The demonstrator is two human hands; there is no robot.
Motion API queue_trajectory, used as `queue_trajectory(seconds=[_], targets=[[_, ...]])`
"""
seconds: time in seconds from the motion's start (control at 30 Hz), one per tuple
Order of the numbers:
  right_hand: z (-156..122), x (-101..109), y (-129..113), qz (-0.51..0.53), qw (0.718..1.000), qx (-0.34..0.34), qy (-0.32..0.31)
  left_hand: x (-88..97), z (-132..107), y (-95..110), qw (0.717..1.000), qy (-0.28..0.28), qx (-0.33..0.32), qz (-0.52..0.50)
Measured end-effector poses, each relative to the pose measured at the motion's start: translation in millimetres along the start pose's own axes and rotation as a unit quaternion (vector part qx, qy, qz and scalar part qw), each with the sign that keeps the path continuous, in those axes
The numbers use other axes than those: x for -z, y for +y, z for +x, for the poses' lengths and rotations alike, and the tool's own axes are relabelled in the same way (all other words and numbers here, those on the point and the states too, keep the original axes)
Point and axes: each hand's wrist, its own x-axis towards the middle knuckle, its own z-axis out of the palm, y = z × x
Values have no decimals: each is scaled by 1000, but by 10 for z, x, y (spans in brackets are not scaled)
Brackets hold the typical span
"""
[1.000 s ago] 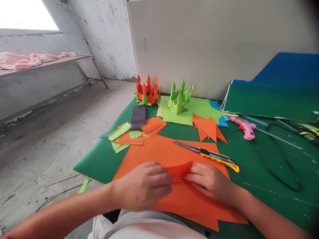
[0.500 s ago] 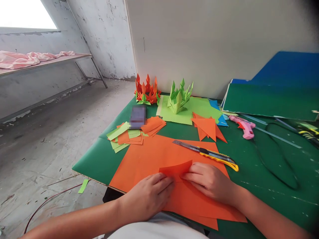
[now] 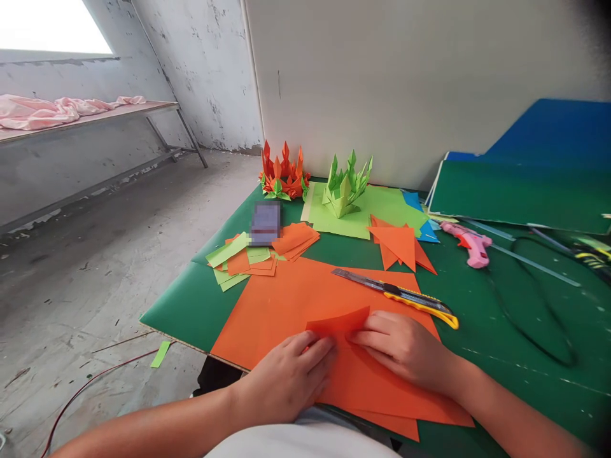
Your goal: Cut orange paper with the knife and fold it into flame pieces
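Between my two hands is a small orange sheet of paper point(image 3: 340, 319), its far edge lifted off the larger orange sheets point(image 3: 272, 305) beneath. My left hand point(image 3: 298, 369) has its fingers curled closed at the paper's left side. At the right corner, my right hand point(image 3: 405, 346) pinches the same paper between thumb and fingers. My fingertips partly hide the fold. Just beyond my right hand lies a yellow utility knife point(image 3: 396, 296) with its blade out, resting on the orange sheets.
Cut orange and green paper pieces point(image 3: 238, 257) lie at left by a blurred dark object point(image 3: 266, 222). Behind stand an orange paper crown point(image 3: 285, 178) and a green one point(image 3: 344, 191). Folded orange triangles point(image 3: 398, 245) and a pink glue gun point(image 3: 470, 245) with its cord are on the right.
My left hand's fingers have shifted slightly at the paper's left side. My right hand keeps its pinch, and the view has moved a little.
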Motion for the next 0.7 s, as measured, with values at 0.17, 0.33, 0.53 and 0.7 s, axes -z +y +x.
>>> queue_trajectory(seconds=[0.17, 0.33, 0.53, 0.7], targets=[[5, -5, -9, -2, 1000, -2, 5, -5, -2, 30, 1000, 13, 3, 15], [12, 0, -14, -7, 1000, 2, 3, -27, -39, 61, 998, 58, 27, 10], [32, 53, -58, -101, 994, 31, 39, -40, -36, 58, 997, 66, 29, 8], [60, 61, -94, -89, 991, 94, 42, -26, -26, 47, 998, 50, 19, 16]])
